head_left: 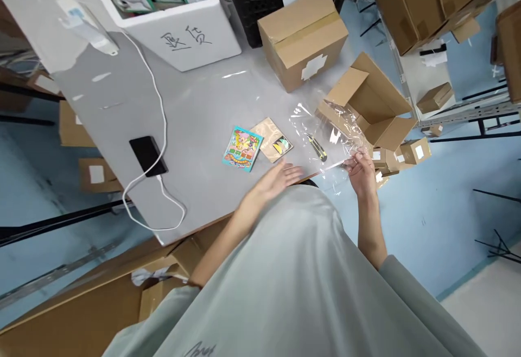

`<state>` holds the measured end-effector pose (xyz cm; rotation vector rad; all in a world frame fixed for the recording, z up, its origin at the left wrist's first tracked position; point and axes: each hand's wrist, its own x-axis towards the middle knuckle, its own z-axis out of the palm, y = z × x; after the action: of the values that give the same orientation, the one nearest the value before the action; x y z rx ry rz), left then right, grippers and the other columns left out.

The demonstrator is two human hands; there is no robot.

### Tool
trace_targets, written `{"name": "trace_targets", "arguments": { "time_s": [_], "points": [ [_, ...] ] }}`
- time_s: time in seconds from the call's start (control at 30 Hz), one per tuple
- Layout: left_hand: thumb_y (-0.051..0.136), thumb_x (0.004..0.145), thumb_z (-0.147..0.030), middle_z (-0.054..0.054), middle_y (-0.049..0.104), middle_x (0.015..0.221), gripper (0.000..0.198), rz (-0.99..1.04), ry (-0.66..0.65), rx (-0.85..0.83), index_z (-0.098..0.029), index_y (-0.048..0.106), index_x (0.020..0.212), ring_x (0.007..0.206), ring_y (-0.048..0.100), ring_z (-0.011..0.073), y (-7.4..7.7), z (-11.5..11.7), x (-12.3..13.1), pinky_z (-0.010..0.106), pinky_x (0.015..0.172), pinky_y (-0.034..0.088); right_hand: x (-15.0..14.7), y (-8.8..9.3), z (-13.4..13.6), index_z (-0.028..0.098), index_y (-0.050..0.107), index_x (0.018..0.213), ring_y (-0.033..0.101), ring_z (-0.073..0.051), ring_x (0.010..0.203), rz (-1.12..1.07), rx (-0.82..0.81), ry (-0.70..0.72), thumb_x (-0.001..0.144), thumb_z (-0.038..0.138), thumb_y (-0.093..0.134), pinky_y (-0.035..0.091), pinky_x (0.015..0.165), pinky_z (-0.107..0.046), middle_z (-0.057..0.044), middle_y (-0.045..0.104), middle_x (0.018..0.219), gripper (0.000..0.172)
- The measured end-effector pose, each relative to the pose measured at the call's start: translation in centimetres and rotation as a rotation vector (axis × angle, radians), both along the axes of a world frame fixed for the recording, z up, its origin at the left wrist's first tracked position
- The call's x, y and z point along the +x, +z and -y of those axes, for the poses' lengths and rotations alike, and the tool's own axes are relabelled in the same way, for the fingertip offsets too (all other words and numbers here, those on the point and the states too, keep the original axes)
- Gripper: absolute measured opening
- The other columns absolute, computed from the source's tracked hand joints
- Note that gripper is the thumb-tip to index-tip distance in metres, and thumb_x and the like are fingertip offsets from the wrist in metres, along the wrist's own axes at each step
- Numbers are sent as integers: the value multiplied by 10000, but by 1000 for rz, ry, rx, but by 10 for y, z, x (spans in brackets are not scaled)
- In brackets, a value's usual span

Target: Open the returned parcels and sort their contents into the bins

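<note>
My right hand (361, 175) pinches the edge of a crumpled sheet of clear plastic film (344, 123) at the table's front edge. My left hand (280, 178) is held flat over that edge, fingers stretched out and holding nothing. Just beyond it lies a flat tan square packet (266, 134) with a dark, colourful corner. A blue square booklet (243, 148) with cartoon pictures sits to its left, overlapping or touching it. On or under the film rests a yellow and black utility knife (317, 147); which of the two I cannot tell.
An open cardboard box (372, 102) stands behind the film, and a taped carton (303, 39) farther back. At the back are a white foam box (191, 37) and a black crate (248, 10). A phone (148, 155) with a white cable (160, 96) lies left on the grey table (195, 183).
</note>
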<state>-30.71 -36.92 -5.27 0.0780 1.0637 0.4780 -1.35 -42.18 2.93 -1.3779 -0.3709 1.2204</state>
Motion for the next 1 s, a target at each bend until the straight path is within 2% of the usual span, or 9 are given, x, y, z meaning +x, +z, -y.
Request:
{"name": "trace_targets", "arguments": {
  "time_s": [0.07, 0.17, 0.3, 0.37, 0.5, 0.63, 0.73, 0.87, 1.0],
  "points": [
    [1015, 835, -601, 186, 839, 1341, 510, 94, -3, 70, -210, 785, 1069, 1318, 798, 358, 15, 0, 44, 489, 1157, 648, 6, -3, 8, 323, 727, 1006, 832, -159, 796, -18, -22, 9, 805, 478, 1007, 620, 637, -252, 29, 889, 1064, 377],
    [1064, 783, -466, 125, 870, 1286, 500, 4, 66, 254, -222, 822, 1146, 1259, 825, 310, 27, -15, 83, 465, 1151, 645, 25, -6, 27, 313, 736, 969, 860, -211, 871, 8, -81, 124, 765, 553, 1049, 675, 739, -318, -2, 907, 1123, 443],
    [1080, 706, -573, 116, 889, 1103, 601, -187, -63, 544, -187, 849, 1105, 964, 849, 272, 37, -45, 84, 429, 936, 685, 63, -2, 43, 296, 815, 1030, 882, -314, 1115, 73, -116, 363, 750, 667, 1063, 686, 1052, -484, -76, 908, 1273, 527],
    [1076, 678, -648, 123, 888, 1078, 654, -224, -183, 641, -180, 863, 1082, 846, 825, 246, 44, -57, 75, 391, 818, 669, 78, 0, 38, 292, 849, 1104, 875, -339, 1172, 74, -94, 430, 744, 740, 1045, 671, 1097, -513, -109, 906, 1291, 608],
    [1048, 722, -685, 123, 878, 1095, 665, -284, -314, 748, -186, 883, 1129, 822, 798, 244, 61, -74, 69, 378, 757, 647, 87, -2, 6, 272, 884, 1215, 892, -288, 935, 65, -94, 577, 753, 733, 1042, 707, 851, -412, -104, 931, 1127, 671],
    [1021, 764, -706, 106, 864, 1091, 692, -278, -419, 768, -195, 880, 1208, 862, 784, 254, 74, -82, 77, 381, 756, 659, 79, -10, -28, 253, 919, 1110, 816, -211, 651, 148, -98, 530, 835, 737, 979, 600, 608, -310, -44, 894, 848, 559],
    [972, 807, -752, 74, 833, 973, 696, -252, -487, 768, -202, 874, 1223, 750, 748, 220, 80, -83, 80, 361, 682, 641, 83, -15, -39, 250, 931, 1116, 777, -200, 585, 143, -75, 459, 827, 755, 973, 583, 565, -322, -44, 888, 855, 583],
    [917, 888, -709, 57, 787, 879, 598, -262, -439, 772, -214, 863, 1220, 622, 655, 176, 87, -85, 84, 349, 615, 582, 98, -17, -40, 254, 936, 1076, 726, -189, 535, 99, -31, 381, 810, 731, 989, 587, 547, -342, -44, 863, 817, 548],
    [887, 912, -581, 76, 755, 868, 386, -266, -375, 751, -203, 830, 964, 631, 648, 193, 94, -96, 98, 359, 600, 548, 112, -10, -38, 267, 878, 851, 750, -220, 642, 100, 37, 326, 825, 651, 984, 638, 627, -384, -41, 828, 787, 399]
  ]
}}
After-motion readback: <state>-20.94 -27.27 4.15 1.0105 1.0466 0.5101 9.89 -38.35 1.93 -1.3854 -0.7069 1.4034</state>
